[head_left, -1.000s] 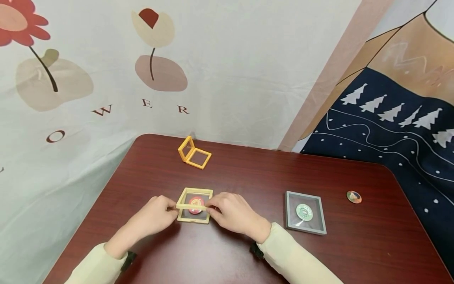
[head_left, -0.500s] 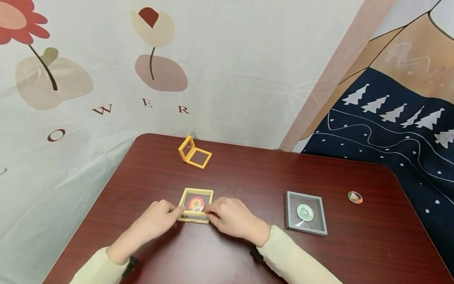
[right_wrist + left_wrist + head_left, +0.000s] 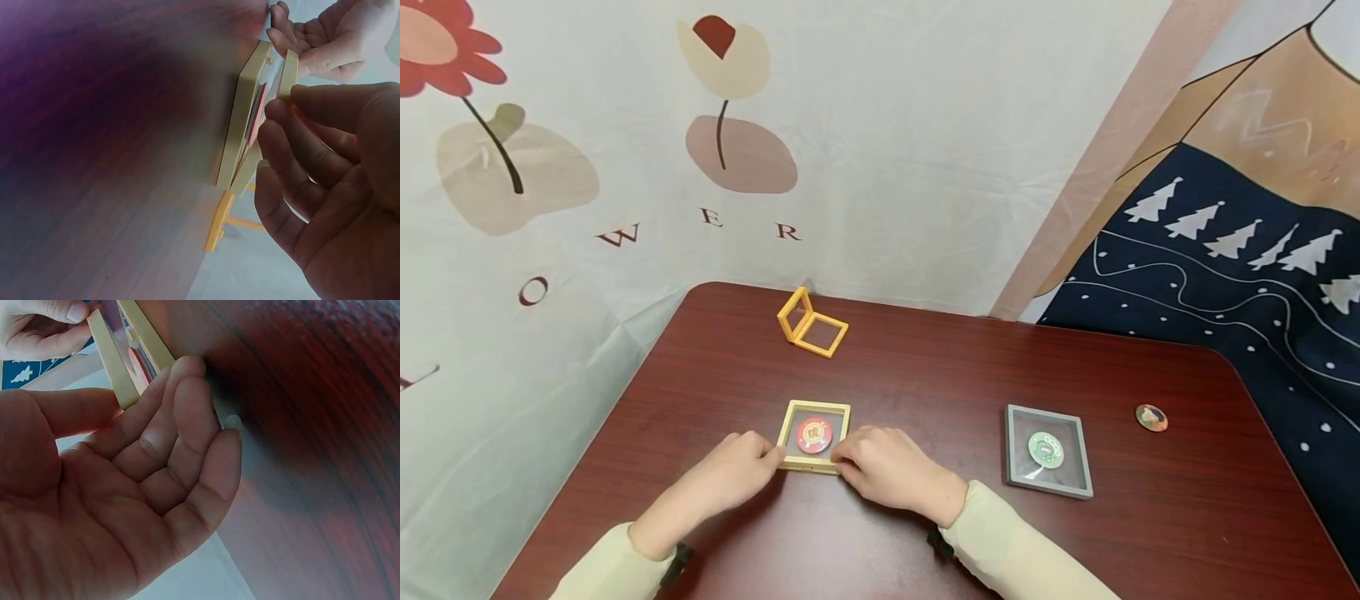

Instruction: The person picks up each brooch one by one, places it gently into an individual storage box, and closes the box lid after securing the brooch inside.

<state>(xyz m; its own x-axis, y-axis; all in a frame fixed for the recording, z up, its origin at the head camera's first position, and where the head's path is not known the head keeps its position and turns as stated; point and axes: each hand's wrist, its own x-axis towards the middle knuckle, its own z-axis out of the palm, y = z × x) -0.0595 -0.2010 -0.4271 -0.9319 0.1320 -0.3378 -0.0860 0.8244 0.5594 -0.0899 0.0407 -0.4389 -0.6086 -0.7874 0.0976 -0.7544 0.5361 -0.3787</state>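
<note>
A pale yellow hinged display frame [image 3: 820,405] lies on the table in front of me, a round red badge [image 3: 814,435] behind its clear film. My left hand [image 3: 737,471] pinches the near left corner of the lid [image 3: 112,362] between thumb and index finger, its other fingers bent loosely. At the near right corner, my right hand [image 3: 898,471] pinches the lid with thumb and index finger. From the right wrist view, the lid stands slightly ajar over the base [image 3: 237,119], with the badge's red edge showing in the gap.
A smaller orange frame [image 3: 812,349] stands open toward the table's back edge. To the right lies a closed grey frame [image 3: 1010,450] with a green badge [image 3: 1046,450] inside. Farther right, a loose round picture badge [image 3: 1151,417] rests on the red-brown table [image 3: 925,358].
The lid has swung down toward me, from raised to almost flat on the base. Both hands have stayed at its corners, coming slightly lower.
</note>
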